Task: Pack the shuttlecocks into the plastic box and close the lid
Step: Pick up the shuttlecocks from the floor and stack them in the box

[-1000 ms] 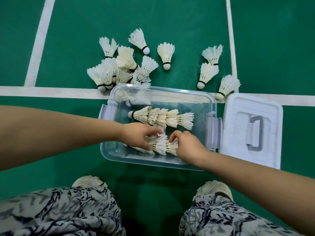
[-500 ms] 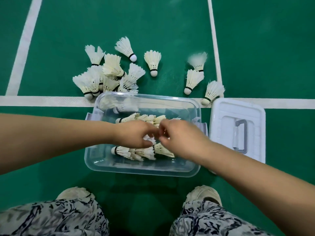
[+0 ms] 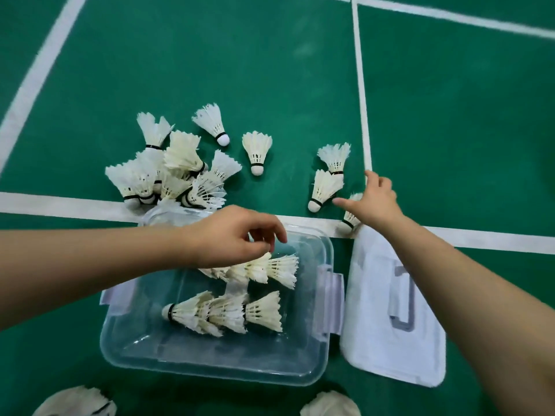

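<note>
Two nested rows already in our box [image 3: 216,349]; lid [image 3: 387,340] off, lying right of it. Loose shuttlecocks [image 3: 168,172] remain on floor beyond. Our right hand [image 3: 375,202] splayed, empty, over far-right ones; left hand [image 3: 231,235] loosely curled, empty.

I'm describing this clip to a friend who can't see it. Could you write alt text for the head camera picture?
Seen from above, a person's right hand reaches for loose shuttlecocks on a green court floor, while the left hand hovers over a clear plastic box holding two nested rows of shuttlecocks. The white lid lies off, right of the box.
</note>
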Available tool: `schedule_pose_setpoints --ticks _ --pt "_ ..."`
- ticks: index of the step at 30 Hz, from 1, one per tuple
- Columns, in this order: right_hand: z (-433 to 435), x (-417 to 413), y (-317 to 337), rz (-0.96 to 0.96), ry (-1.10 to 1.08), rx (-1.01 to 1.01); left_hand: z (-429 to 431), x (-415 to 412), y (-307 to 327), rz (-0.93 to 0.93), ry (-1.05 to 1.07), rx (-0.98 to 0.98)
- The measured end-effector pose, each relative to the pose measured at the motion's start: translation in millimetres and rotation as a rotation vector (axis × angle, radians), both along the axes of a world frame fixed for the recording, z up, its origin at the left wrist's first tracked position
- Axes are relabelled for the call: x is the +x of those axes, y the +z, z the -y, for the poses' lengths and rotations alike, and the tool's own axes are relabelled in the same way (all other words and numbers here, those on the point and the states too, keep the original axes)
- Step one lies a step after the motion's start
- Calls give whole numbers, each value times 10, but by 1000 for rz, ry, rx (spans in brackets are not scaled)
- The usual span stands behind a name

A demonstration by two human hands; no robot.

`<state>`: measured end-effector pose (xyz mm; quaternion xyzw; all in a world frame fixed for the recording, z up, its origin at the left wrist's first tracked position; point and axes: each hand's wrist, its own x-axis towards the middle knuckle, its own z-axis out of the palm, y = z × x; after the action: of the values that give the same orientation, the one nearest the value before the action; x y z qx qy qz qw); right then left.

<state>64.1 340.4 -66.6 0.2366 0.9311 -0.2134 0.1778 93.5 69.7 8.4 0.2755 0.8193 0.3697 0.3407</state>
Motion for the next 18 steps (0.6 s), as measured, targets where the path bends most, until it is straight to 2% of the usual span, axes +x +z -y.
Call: schedule_pose_setpoints --ticks 7,15,18 --pt "95 -347 -200 50 30 -66 34 -1 -74 64 13 46" --pt "342 -511 -261 -61 205 192 113 -17 -117 109 28 54" --pt "344 -573 -285 -63 224 204 143 -15 -118 121 26 43"
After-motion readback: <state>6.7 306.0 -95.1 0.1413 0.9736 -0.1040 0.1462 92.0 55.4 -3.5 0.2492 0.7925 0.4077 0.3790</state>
